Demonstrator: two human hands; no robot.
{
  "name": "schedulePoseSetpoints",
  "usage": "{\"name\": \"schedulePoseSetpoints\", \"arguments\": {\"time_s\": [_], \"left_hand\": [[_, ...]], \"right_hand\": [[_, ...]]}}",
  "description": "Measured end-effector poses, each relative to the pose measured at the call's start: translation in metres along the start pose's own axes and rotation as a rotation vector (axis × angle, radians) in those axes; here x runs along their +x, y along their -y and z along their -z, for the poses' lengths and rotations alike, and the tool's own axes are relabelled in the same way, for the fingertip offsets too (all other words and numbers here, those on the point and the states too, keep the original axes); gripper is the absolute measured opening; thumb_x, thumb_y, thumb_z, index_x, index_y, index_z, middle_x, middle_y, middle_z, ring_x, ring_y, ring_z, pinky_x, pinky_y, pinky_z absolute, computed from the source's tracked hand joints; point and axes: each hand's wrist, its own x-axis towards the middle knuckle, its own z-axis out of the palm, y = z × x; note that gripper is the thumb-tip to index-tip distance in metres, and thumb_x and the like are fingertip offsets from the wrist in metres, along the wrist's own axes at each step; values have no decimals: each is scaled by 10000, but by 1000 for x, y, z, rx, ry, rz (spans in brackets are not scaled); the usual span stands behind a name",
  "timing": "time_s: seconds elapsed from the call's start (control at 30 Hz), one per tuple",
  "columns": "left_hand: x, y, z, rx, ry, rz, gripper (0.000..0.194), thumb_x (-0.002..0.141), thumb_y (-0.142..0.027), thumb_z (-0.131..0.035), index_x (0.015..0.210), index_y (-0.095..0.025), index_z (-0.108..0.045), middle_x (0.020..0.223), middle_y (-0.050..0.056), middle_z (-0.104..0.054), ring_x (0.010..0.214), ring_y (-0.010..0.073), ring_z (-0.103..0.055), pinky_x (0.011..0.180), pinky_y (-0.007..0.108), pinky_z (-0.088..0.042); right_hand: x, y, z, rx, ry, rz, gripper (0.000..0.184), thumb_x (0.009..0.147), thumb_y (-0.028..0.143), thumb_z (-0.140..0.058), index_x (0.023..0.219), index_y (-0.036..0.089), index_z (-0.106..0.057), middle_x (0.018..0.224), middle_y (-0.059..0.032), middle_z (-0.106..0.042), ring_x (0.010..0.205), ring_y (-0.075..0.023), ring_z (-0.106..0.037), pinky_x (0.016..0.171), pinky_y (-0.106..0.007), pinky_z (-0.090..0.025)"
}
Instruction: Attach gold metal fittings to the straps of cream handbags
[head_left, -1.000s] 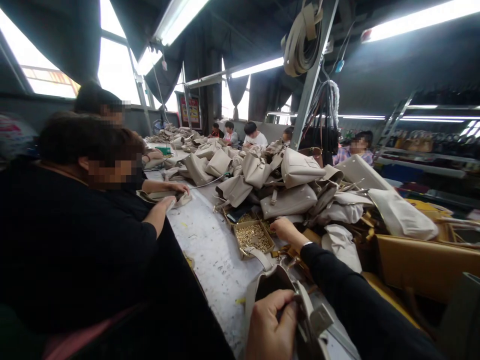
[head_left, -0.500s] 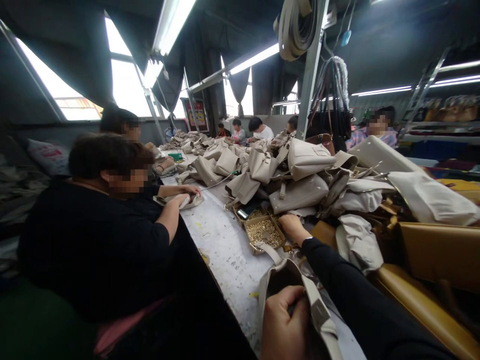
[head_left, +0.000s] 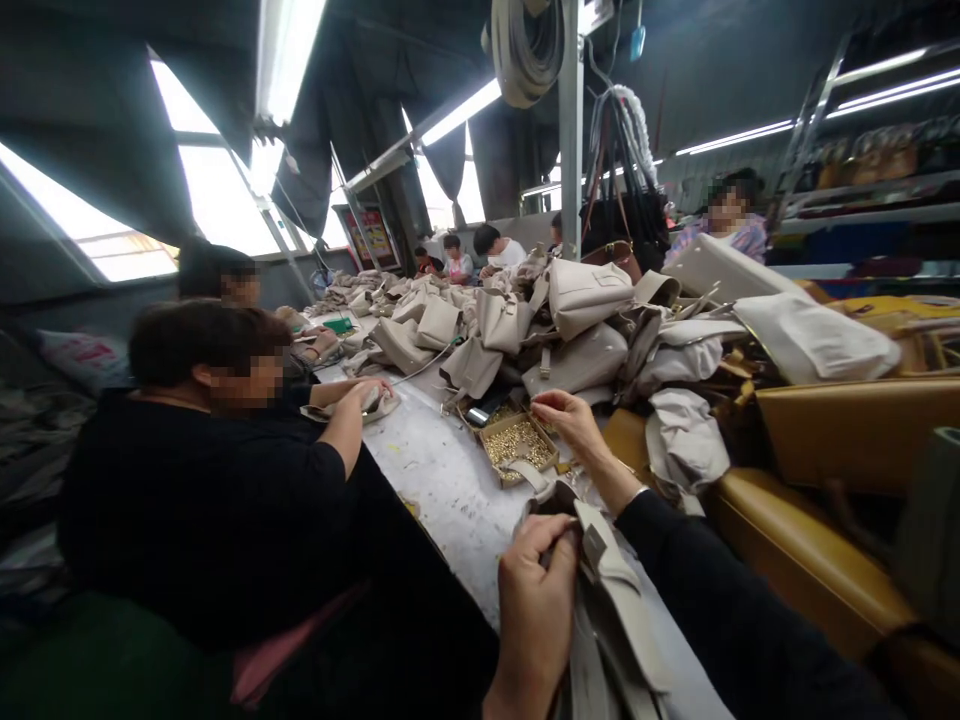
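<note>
A light grey handbag [head_left: 619, 606] with a strap lies at the near edge of the table, in front of me. My left hand [head_left: 537, 590] is closed on the bag's upper edge, thumb and forefinger pinched together. Over the small cardboard box [head_left: 516, 474] of gold-coloured metal fittings, just past its right side, hovers my right hand [head_left: 571, 428]. Its thumb and fingertips are pressed together; whatever they hold is too small to make out. A dark flat object [head_left: 478, 415] with a bright surface rests behind the box.
A large heap of grey bags [head_left: 577, 350] fills the table's far and right side. Mustard-yellow bags [head_left: 855, 430] lie at right. A co-worker in black [head_left: 217, 500] sits at left, handling a grey piece. A metal post [head_left: 570, 140] rises from the heap.
My right hand has lifted from beside the fittings box, its fingertips now pinched. My left hand still grips the bag, whose opening looks narrower. The whole view has shifted.
</note>
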Motion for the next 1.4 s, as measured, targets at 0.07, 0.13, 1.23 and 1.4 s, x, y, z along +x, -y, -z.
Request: {"name": "schedulePoseSetpoints", "arguments": {"time_s": [0.07, 0.13, 1.23, 1.4], "left_hand": [[2, -3, -1, 15, 0, 12, 223, 870, -278, -623, 932, -186, -816, 979, 83, -784, 939, 240, -710, 886, 326, -534], [5, -2, -4, 3, 8, 58, 217, 852, -264, -631, 939, -179, -811, 962, 79, -790, 912, 239, -713, 861, 323, -537], [15, 2, -17, 10, -74, -50, 126, 837, -256, -651, 839, -175, -747, 827, 55, -770, 769, 207, -697, 723, 284, -526], [14, 1, -16, 23, -82, -59, 124, 843, -248, -650, 849, -175, -750, 829, 58, -775, 774, 214, -709, 731, 290, -538]], "right_hand": [[-30, 18, 8, 166, 48, 24, 464, 842, 615, -721, 1045, 200, -764, 1001, -72, -777, 888, -217, -726, 818, -338, -583], [-63, 31, 19, 291, 115, 19, 473, 744, 616, -812, 971, 201, -787, 892, -67, -783, 795, -215, -728, 755, -339, -588], [-158, 21, 38, 602, -25, 63, 185, 747, 358, -911, 765, 228, -779, 912, -36, -759, 866, -188, -678, 805, -279, -526], [-159, 25, 38, 597, -27, 45, 192, 747, 366, -911, 757, 228, -778, 912, -41, -760, 879, -199, -678, 819, -295, -527]]}}
